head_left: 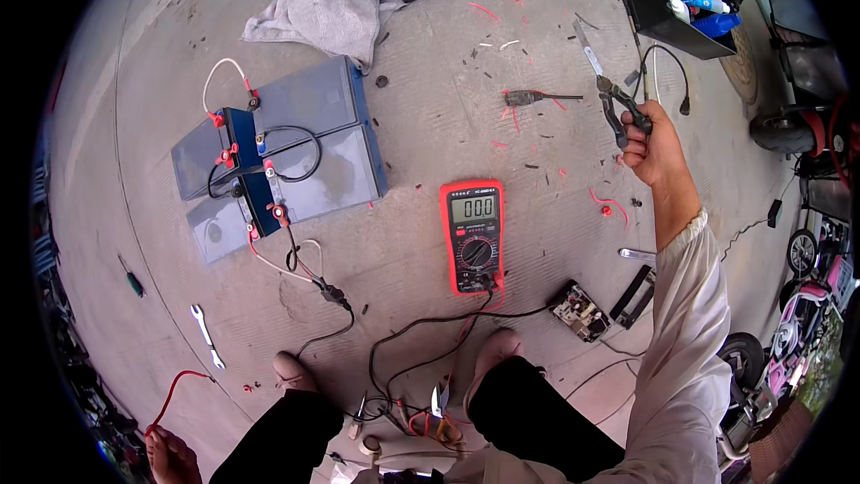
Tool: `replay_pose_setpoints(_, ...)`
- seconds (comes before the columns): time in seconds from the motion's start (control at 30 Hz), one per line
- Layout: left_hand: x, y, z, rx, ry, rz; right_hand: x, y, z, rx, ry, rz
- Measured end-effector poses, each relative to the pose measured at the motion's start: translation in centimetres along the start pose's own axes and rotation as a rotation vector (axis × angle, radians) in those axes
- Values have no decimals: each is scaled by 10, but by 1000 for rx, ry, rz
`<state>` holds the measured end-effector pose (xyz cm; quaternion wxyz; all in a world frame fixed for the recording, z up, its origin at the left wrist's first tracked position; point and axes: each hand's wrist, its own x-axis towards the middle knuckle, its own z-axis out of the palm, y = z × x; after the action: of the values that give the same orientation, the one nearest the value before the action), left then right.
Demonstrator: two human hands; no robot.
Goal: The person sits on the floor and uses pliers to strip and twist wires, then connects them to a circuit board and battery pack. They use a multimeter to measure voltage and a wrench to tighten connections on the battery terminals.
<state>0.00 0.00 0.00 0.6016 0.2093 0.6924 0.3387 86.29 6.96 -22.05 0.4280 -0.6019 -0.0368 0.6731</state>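
At the lower left my left hand (172, 459) is closed on one end of a red wire (170, 399), which arcs up and to the right. My right hand (657, 145), stretched out to the far right, grips black-handled pliers (606, 94) just above the ground. A flat silver strip (588, 47) reaches beyond the pliers' head; I cannot tell whether it touches them. Left of the pliers lies a black cable plug (524, 97). Closer to my feet, a red multimeter (473, 237) lies face up with its display lit and leads plugged in.
Grey batteries (345, 161) joined by cables stand at left, below a grey towel (318, 13). A spanner (207, 337) and a screwdriver (132, 276) lie farther left. An exposed circuit board (580, 312), a black box of bottles (645, 9), scissors (439, 401) and wire scraps surround me.
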Motion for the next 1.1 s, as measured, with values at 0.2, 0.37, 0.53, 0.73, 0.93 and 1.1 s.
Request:
replay_pose_setpoints(0.2, -99, -2, 79, -159, -34, 322, -157, 98, 123, -88, 10, -892)
replay_pose_setpoints(0.37, -166, -7, 72, -316, -519, 248, -311, 119, 186, -404, 22, -1031)
replay_pose_setpoints(0.53, -193, -31, 67, -188, -631, 329, -421, 162, 243, -438, -48, -1150)
replay_pose_setpoints(0.73, -224, -48, 68, -95, -747, 304, -539, 232, 286, 166, -760, -735)
replay_pose_setpoints(0.93, -229, -103, 61, -176, -803, 301, -537, 358, 318, -254, -580, -351)
replay_pose_setpoints(1.1, -226, -139, 43, -12, -619, 369, -521, 412, 334, -1016, -277, -935)
